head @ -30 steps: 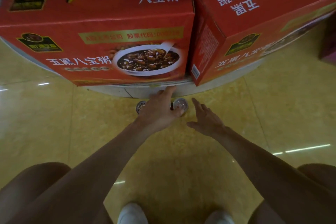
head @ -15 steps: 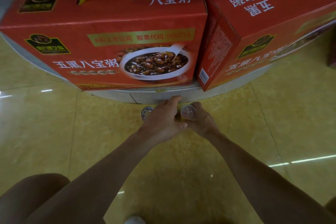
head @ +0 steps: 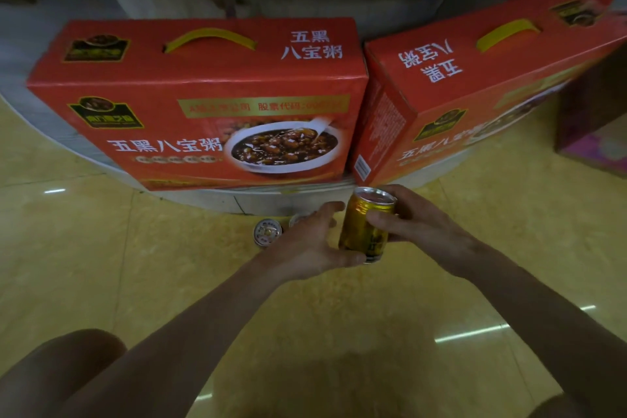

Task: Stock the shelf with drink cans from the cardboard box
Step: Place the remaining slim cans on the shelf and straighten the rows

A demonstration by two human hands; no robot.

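Note:
A gold drink can point(head: 360, 231) is held off the floor, tilted slightly, in front of the round platform. My right hand point(head: 420, 224) grips it, fingers wrapped round its upper half. My left hand point(head: 305, 248) lies against the can's left side with fairly straight fingers, its thumb touching the can's bottom rim. On the floor just left of my left hand stands another can point(head: 267, 232), seen from above. A second can point(head: 298, 219) on the floor is mostly hidden behind my left fingers.
Two red cartons with yellow handles, the left red carton point(head: 203, 88) and the right red carton point(head: 475, 85), sit on a low round white platform point(head: 217, 202). A purple box point(head: 597, 132) stands at the right edge. The floor is glossy yellow tile point(head: 84, 265). My knees are at the bottom corners.
My right hand closed round the right-hand can and lifted it off the floor. My left hand came off the cans and now lies beside the lifted one. The camera moved back.

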